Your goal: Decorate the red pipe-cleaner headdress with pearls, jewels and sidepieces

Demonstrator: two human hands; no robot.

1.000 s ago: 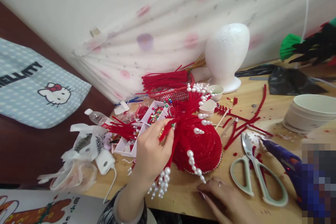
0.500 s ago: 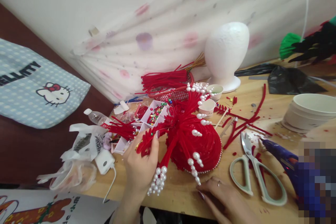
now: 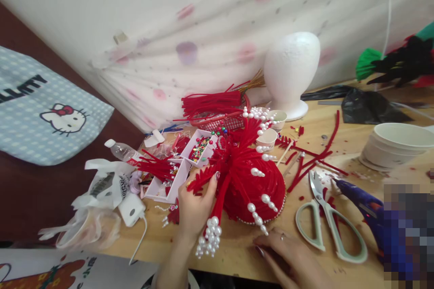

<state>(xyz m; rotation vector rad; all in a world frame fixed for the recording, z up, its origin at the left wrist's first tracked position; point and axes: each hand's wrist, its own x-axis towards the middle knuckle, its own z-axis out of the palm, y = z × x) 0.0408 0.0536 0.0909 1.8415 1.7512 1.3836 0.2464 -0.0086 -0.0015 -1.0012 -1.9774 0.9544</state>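
A red headpiece [image 3: 254, 185] with a rounded base, a beaded rim and pearl-tipped red strands stands on the wooden table. At its left side my left hand [image 3: 198, 198] pinches a red fuzzy leaf-shaped piece [image 3: 200, 178] between thumb and fingers. Below that hand's thumb hangs a cluster of pearls [image 3: 209, 237] on red stems. My right hand [image 3: 285, 253] rests near the table's front edge, just below the headpiece, its fingers bent and apart, with nothing seen in them.
Scissors [image 3: 327, 221] and a blue glue gun [image 3: 362, 203] lie at the right. A white foam head [image 3: 291, 72] stands behind, near paper cups [image 3: 266, 139]. Bead boxes [image 3: 179, 178], a white charger [image 3: 132, 210] and plastic bags [image 3: 101, 189] are at the left.
My left hand has moved right with the red piece, closer to the headpiece's middle. The pearl strands have swung slightly right. My right hand has stayed about where it was.
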